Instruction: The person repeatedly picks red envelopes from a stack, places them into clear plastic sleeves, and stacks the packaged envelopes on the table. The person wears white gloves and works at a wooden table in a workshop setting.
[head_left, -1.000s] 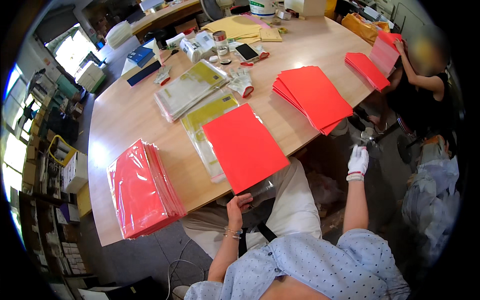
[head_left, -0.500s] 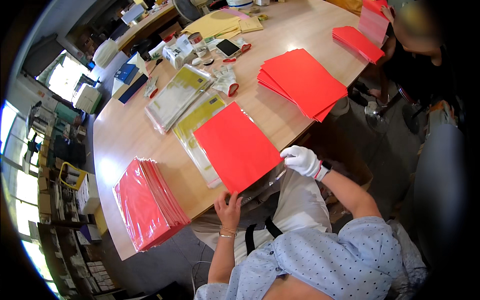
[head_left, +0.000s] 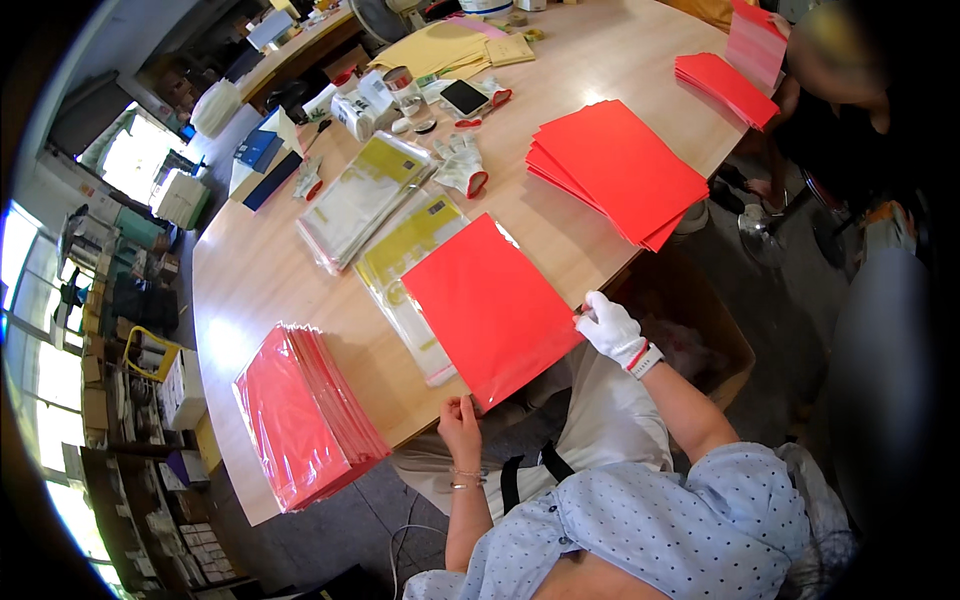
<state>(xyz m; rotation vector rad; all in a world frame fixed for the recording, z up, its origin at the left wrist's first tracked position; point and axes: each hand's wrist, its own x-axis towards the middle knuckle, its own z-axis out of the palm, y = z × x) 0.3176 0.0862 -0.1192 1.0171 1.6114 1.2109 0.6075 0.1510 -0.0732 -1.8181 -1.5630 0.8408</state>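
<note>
A red sheet in a clear plastic bag (head_left: 490, 305) lies at the near table edge, its lower part overhanging toward my lap. My bare left hand (head_left: 460, 432) pinches the bag's near left corner. At the near right corner my right hand (head_left: 611, 328), in a white glove, grips the bag between thumb and fingers. Under its left side lie clear bags with yellow-green printing (head_left: 405, 250). To the left is a thick stack of bagged red sheets (head_left: 300, 415); loose red sheets (head_left: 620, 170) are fanned out beyond my right hand.
Used gloves (head_left: 460, 165), a phone (head_left: 464, 97) and tape rolls (head_left: 400, 82) sit farther back. Yellow envelopes (head_left: 440, 48) lie at the far side. Another person handles red sheets (head_left: 725, 90) at the far right. A cardboard box (head_left: 735, 350) stands below the table edge.
My left fingers have closed on the near left corner. Clear plastic now shows over the red sheet's near edge, where the sheet previously reached my hands. The whole view has shifted slightly.
</note>
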